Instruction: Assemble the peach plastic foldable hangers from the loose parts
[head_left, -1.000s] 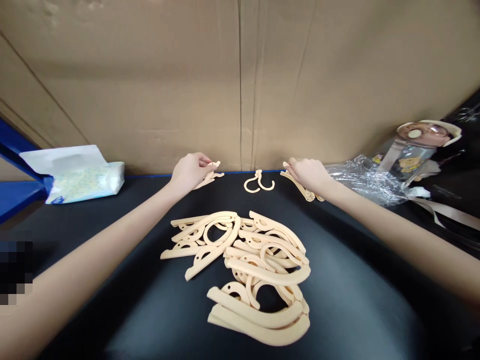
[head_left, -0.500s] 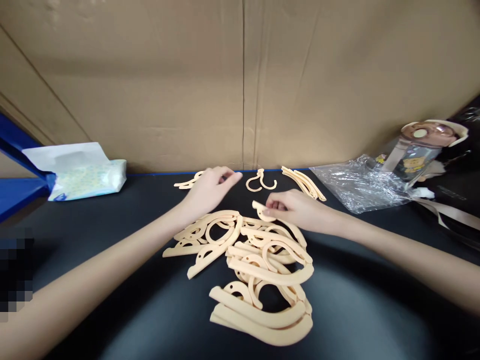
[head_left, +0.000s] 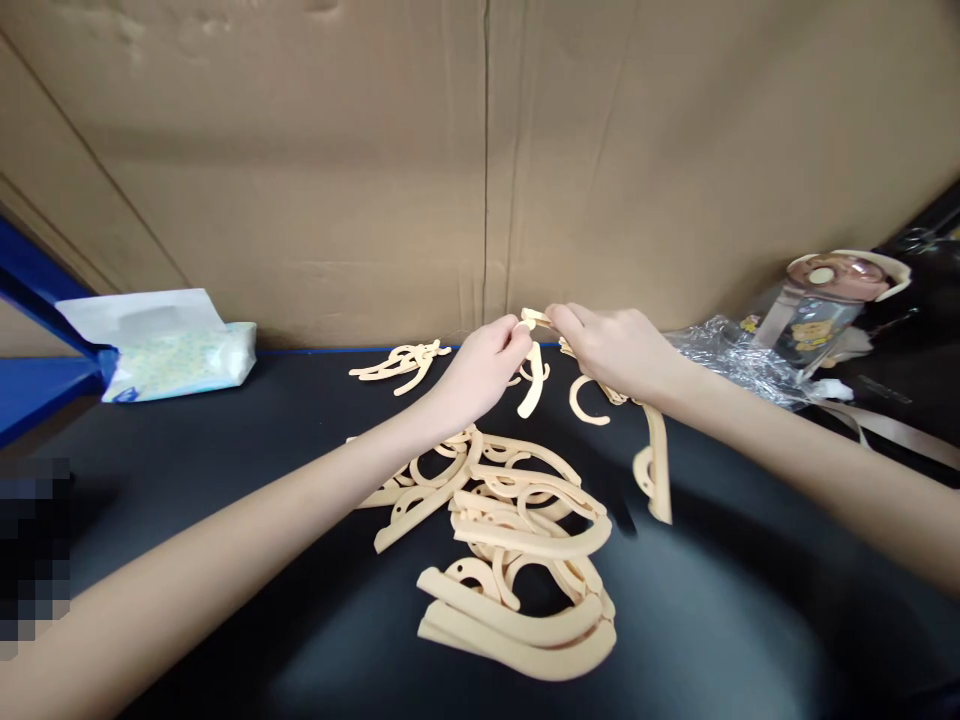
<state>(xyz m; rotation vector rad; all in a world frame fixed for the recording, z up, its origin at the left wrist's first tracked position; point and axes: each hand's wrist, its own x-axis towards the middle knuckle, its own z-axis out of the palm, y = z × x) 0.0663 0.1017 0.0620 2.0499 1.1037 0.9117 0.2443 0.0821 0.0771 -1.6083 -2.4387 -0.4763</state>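
A heap of cream curved plastic hanger pieces [head_left: 510, 540] lies on the black table [head_left: 750, 600]. Both my hands are raised above the heap's far side and meet at a small cream piece. My left hand [head_left: 484, 368] pinches it from the left, a short curved bit [head_left: 532, 385] hanging below the fingers. My right hand [head_left: 611, 345] grips the same piece from the right, and a long curved hanger arm [head_left: 658, 465] dangles beneath that wrist. A small hook [head_left: 581, 402] lies on the table under the hands.
A cardboard wall [head_left: 480, 170] closes the back. Small sorted piles of cream pieces [head_left: 401, 362] lie near it. A tissue pack [head_left: 169, 355] and blue frame [head_left: 37, 340] stand at left; crumpled clear plastic [head_left: 731, 365] and a drink bottle [head_left: 821, 305] at right.
Both hands came back from the far piles, the right picked a piece off the heap, and now both are lifted and joined on it with a long arm hanging.
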